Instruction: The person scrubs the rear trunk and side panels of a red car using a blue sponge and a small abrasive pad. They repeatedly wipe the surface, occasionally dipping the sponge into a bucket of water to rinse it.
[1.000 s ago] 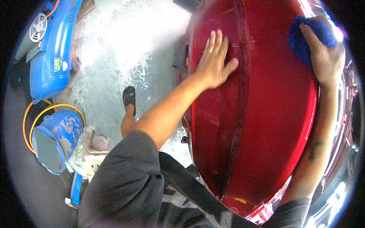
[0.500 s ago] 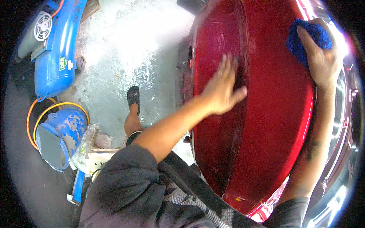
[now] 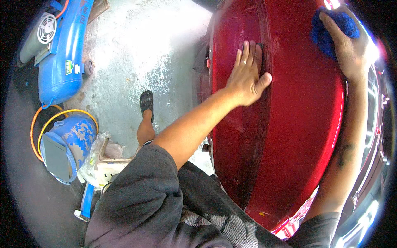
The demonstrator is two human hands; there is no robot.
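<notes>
A glossy red car body panel curves away in front of me, with a dark crease running along it. My left hand lies flat on the panel's left part, next to the crease. Its fingers are stretched out and the thumb stands apart; a ring shows on one finger. By the fingertips is a small dark patch, and I cannot tell whether it is a shadow or a thing. At the panel's far right edge, my right hand is closed round a bunched blue cloth, which touches the red surface.
To the left stand a blue air compressor tank and a worn blue drum with an orange hose looped over it. A pale bin with plastic wrapping sits near my left side. My shoe rests on the grey floor.
My left hand has slid farther up along the panel and is less blurred. The right hand has shifted slightly up with the blue cloth still in it.
</notes>
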